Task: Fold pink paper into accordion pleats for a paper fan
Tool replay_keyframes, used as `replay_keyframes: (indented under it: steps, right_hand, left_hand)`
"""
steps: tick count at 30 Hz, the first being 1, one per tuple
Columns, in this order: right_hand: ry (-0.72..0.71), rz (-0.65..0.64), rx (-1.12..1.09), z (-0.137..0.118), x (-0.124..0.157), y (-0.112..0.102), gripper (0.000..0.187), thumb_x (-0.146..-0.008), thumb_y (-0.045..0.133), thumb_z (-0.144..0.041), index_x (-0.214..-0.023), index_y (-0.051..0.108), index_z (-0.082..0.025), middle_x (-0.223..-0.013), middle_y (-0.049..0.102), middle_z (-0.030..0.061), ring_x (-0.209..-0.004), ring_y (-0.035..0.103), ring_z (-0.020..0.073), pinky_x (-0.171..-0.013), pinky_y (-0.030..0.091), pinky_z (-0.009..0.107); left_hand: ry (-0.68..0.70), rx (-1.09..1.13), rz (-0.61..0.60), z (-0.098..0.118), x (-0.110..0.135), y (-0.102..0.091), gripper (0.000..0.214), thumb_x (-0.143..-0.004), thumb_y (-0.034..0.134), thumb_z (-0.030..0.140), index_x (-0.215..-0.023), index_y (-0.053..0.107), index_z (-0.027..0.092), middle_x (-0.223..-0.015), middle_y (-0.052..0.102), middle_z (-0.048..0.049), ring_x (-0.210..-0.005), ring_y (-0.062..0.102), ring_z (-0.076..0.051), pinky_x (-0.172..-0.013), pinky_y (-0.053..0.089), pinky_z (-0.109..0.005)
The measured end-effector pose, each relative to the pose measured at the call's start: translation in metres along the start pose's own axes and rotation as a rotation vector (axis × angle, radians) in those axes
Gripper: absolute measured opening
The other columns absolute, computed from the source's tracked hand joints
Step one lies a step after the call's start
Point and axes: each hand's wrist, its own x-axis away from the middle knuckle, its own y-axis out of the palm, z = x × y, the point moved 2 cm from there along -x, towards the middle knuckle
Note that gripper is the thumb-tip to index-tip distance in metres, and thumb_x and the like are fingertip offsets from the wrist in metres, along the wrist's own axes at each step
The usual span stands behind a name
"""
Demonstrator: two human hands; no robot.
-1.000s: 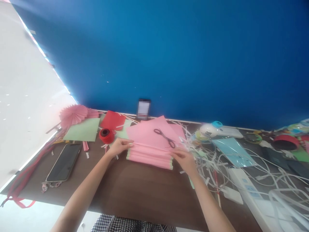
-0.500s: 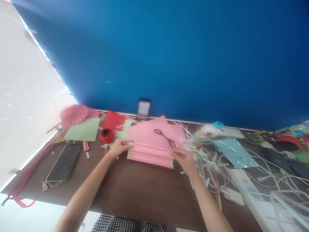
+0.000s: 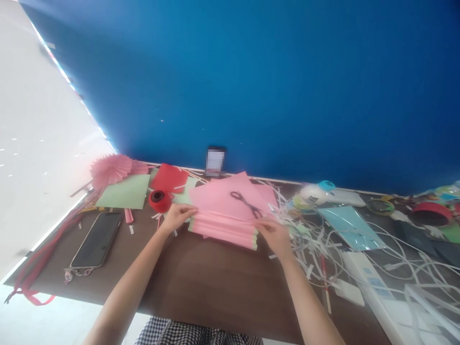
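Note:
A pleated pink paper (image 3: 223, 231) with pale green side edges lies in front of me on the dark table. My left hand (image 3: 177, 218) pinches its upper left corner between thumb and fingers. At the upper right corner, my right hand (image 3: 273, 235) holds the same paper in a pinch. Flat pink sheets (image 3: 212, 197) spread out just behind the pleats. On these sheets rests a pair of dark scissors (image 3: 246, 204), its handle end close to my right fingers.
To the left are a phone (image 3: 96, 239), a red roll of ribbon (image 3: 160, 201), green paper (image 3: 124, 192) and a pink paper fan (image 3: 111, 170). Tangled white cables (image 3: 334, 261), paper strips, a blue packet (image 3: 350, 227) and a power strip (image 3: 370, 278) crowd the right. A blue partition (image 3: 251, 86) rises behind.
Both hands stay at the paper's upper corners with hardly any movement. The pleated paper has shifted very slightly, and a bit of pink now shows below its lower edge.

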Motion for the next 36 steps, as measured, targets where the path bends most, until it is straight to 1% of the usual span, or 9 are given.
replay_keyframes:
  steps: [6, 9, 16, 21, 23, 27, 30, 33, 36]
  right_hand:
    - [0.008, 0.036, -0.029, 0.001, 0.003, 0.002, 0.018, -0.067, 0.063, -0.038, -0.069, 0.068, -0.021, -0.079, 0.068, 0.0048, -0.083, 0.062, 0.0226, -0.080, 0.049, 0.038]
    - [0.024, 0.015, -0.074, 0.003, 0.005, 0.005, 0.022, -0.067, 0.064, -0.040, -0.073, 0.068, -0.019, -0.084, 0.068, 0.0059, -0.086, 0.062, 0.0228, -0.079, 0.050, 0.037]
    - [-0.015, -0.027, -0.023, 0.006, 0.004, 0.006, 0.021, -0.070, 0.060, -0.040, -0.069, 0.066, -0.020, -0.079, 0.066, 0.0048, -0.080, 0.061, 0.0199, -0.077, 0.049, 0.034]
    - [-0.050, -0.004, 0.096, 0.008, 0.000, 0.005, 0.021, -0.075, 0.055, -0.039, -0.072, 0.063, -0.020, -0.081, 0.065, 0.0048, -0.083, 0.060, 0.0205, -0.077, 0.048, 0.034]
    - [-0.092, -0.027, 0.172, 0.010, 0.000, 0.004, 0.022, -0.077, 0.052, -0.039, -0.076, 0.063, -0.020, -0.085, 0.065, 0.0057, -0.088, 0.059, 0.0218, -0.078, 0.047, 0.035]
    - [-0.266, -0.031, 0.350, 0.001, 0.005, 0.009, 0.025, -0.078, 0.052, -0.036, -0.097, 0.061, -0.022, -0.103, 0.061, 0.0069, -0.102, 0.053, 0.0232, -0.090, 0.040, 0.039]
    - [-0.394, -0.182, 0.439, -0.013, 0.008, 0.024, 0.026, -0.077, 0.055, -0.034, -0.101, 0.060, -0.025, -0.102, 0.062, 0.0046, -0.102, 0.053, 0.0233, -0.094, 0.036, 0.041]
    - [-0.470, -0.283, 0.492, -0.022, 0.007, 0.040, 0.024, -0.078, 0.056, -0.032, -0.099, 0.062, -0.024, -0.098, 0.065, 0.0053, -0.093, 0.056, 0.0232, -0.088, 0.040, 0.041]
    - [-0.501, -0.292, 0.492, -0.024, 0.004, 0.049, 0.019, -0.082, 0.050, -0.029, -0.094, 0.064, -0.021, -0.092, 0.067, 0.0052, -0.086, 0.059, 0.0214, -0.079, 0.044, 0.037]
  left_hand:
    - [-0.027, 0.071, 0.064, -0.003, -0.002, 0.008, 0.034, -0.067, 0.063, 0.044, -0.080, 0.068, 0.013, -0.082, 0.070, -0.0078, -0.077, 0.063, -0.021, -0.067, 0.049, -0.027]
    - [-0.047, 0.090, 0.043, -0.009, -0.002, 0.012, 0.034, -0.065, 0.064, 0.044, -0.080, 0.068, 0.013, -0.078, 0.070, -0.0072, -0.072, 0.063, -0.020, -0.064, 0.048, -0.027]
    - [0.079, -0.117, 0.023, -0.009, 0.001, 0.011, 0.026, -0.072, 0.056, 0.040, -0.072, 0.066, 0.015, -0.072, 0.067, -0.0037, -0.067, 0.059, -0.016, -0.063, 0.044, -0.024]
    - [0.087, -0.148, 0.032, -0.010, 0.000, 0.013, 0.027, -0.075, 0.052, 0.040, -0.072, 0.063, 0.015, -0.068, 0.064, -0.0026, -0.063, 0.056, -0.015, -0.059, 0.042, -0.023]
    - [0.110, -0.150, 0.022, -0.010, 0.001, 0.016, 0.026, -0.076, 0.052, 0.038, -0.073, 0.063, 0.015, -0.071, 0.065, -0.0032, -0.067, 0.057, -0.016, -0.062, 0.042, -0.023]
    - [0.181, -0.217, 0.002, -0.009, 0.005, 0.023, 0.024, -0.079, 0.049, 0.035, -0.075, 0.062, 0.016, -0.074, 0.065, -0.0036, -0.068, 0.058, -0.015, -0.063, 0.042, -0.023]
    - [0.231, -0.246, -0.027, -0.008, 0.008, 0.028, 0.023, -0.081, 0.047, 0.033, -0.077, 0.062, 0.016, -0.074, 0.065, -0.0035, -0.067, 0.057, -0.014, -0.063, 0.042, -0.022]
    - [0.240, -0.255, -0.030, -0.009, 0.010, 0.030, 0.023, -0.081, 0.047, 0.032, -0.076, 0.061, 0.015, -0.073, 0.064, -0.0031, -0.066, 0.056, -0.013, -0.062, 0.041, -0.022]
    - [0.228, -0.238, -0.021, -0.012, 0.012, 0.029, 0.022, -0.081, 0.047, 0.031, -0.076, 0.060, 0.015, -0.073, 0.064, -0.0025, -0.066, 0.056, -0.013, -0.061, 0.042, -0.021]
